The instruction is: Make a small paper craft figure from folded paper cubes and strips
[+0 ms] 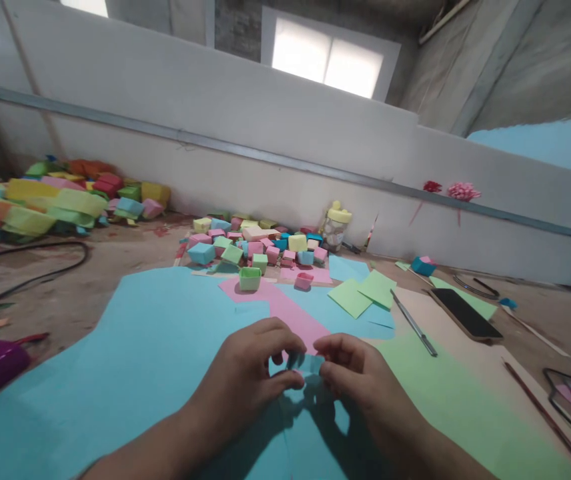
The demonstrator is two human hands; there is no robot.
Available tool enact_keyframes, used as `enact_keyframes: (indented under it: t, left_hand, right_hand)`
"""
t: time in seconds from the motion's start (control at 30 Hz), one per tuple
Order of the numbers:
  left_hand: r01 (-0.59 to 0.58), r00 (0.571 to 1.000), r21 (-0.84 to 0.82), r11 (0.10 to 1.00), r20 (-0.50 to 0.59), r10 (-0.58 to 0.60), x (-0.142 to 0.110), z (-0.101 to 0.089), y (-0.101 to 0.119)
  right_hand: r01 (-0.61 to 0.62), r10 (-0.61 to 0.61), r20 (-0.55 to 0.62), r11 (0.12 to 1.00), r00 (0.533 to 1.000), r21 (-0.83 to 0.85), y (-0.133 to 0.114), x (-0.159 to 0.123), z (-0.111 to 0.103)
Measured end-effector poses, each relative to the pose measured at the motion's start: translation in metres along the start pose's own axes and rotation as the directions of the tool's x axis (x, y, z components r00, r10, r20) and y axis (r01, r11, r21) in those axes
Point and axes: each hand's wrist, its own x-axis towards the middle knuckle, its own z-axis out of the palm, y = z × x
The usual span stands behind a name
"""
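Between my two hands is a small piece of blue folded paper (310, 364), just above the blue sheet. My left hand (253, 363) is curled, with thumb and fingertips around the paper's left end. At its right end, the bent fingers and thumb of my right hand (358, 373) pinch the edge. The fingers partly hide the paper's shape. Beyond my hands, a pink paper strip (295, 313) lies across the large blue sheet (165, 340). A small open green paper box (250, 279) and a pink paper box (303, 281) stand near its far end.
Many small paper boxes (260, 243) are heaped by the wall, with a bigger colourful pile (55, 200) at left. A yellow-lidded jar (335, 227) stands behind. Green squares (350, 297), a silver pen (414, 323), a phone (464, 313) and a pencil (545, 413) lie at right.
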Motion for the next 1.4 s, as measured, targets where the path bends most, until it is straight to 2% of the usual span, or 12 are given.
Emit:
enact_keyframes:
  t: [0.1, 0.17, 0.3, 0.37, 0.5, 0.57, 0.6, 0.7, 0.77, 0.87, 1.17, 1.4]
  left_hand:
    - [0.086, 0.996, 0.034, 0.996, -0.040, -0.084, 0.005, -0.007, 0.001]
    - [0.156, 0.978, 0.013, 0.988, -0.139, -0.153, 0.008, -0.011, 0.000]
    - [0.300, 0.835, -0.087, 0.950, -0.458, -0.306, 0.012, -0.021, -0.010]
    - [0.323, 0.792, -0.043, 0.945, -0.534, -0.295, 0.015, -0.026, -0.016]
    - [0.287, 0.812, 0.248, 0.925, -0.575, -0.098, 0.017, -0.030, -0.023]
    - [0.242, 0.839, 0.318, 0.917, -0.543, -0.033, 0.016, -0.026, -0.023]
    - [0.218, 0.875, 0.345, 0.913, -0.484, -0.026, 0.014, -0.022, -0.022]
    - [0.185, 0.981, 0.474, 0.861, -0.146, -0.130, 0.005, -0.006, -0.013]
    - [0.222, 0.959, 0.577, 0.786, 0.017, -0.283, -0.003, 0.006, -0.006]
    - [0.248, 0.907, 0.649, 0.720, 0.106, -0.407, -0.011, 0.018, 0.002]
    - [0.120, 0.961, 0.530, 0.840, 0.150, -0.232, -0.021, 0.020, -0.005]
    - [0.176, 0.984, 0.352, 0.919, -0.041, -0.173, -0.016, 0.021, -0.023]
  right_hand:
    - [0.024, -0.027, -0.099, 0.999, 0.995, -0.030, 0.000, 0.002, -0.004]
    - [0.047, -0.053, -0.150, 0.998, 0.987, -0.041, -0.002, 0.002, -0.006]
    - [0.077, -0.092, -0.181, 0.993, 0.979, -0.086, -0.003, 0.003, -0.008]
    - [0.084, -0.101, -0.160, 0.990, 0.982, -0.110, -0.001, 0.003, -0.008]
    - [0.082, -0.097, -0.081, 0.982, 0.992, -0.169, 0.005, 0.004, -0.006]
    - [0.095, -0.106, -0.039, 0.974, 0.994, -0.207, 0.006, 0.003, -0.005]
    - [0.109, -0.117, -0.022, 0.967, 0.993, -0.229, 0.006, 0.003, -0.005]
    - [0.161, -0.162, 0.020, 0.944, 0.987, -0.287, 0.004, 0.000, -0.003]
    - [0.202, -0.198, 0.044, 0.924, 0.979, -0.326, 0.003, -0.002, -0.003]
    - [0.262, -0.249, 0.087, 0.871, 0.965, -0.416, 0.003, -0.004, -0.004]
    - [0.309, -0.287, 0.121, 0.816, 0.950, -0.489, 0.012, 0.000, -0.002]
    - [0.380, -0.370, 0.137, 0.734, 0.919, -0.564, 0.005, -0.001, -0.003]
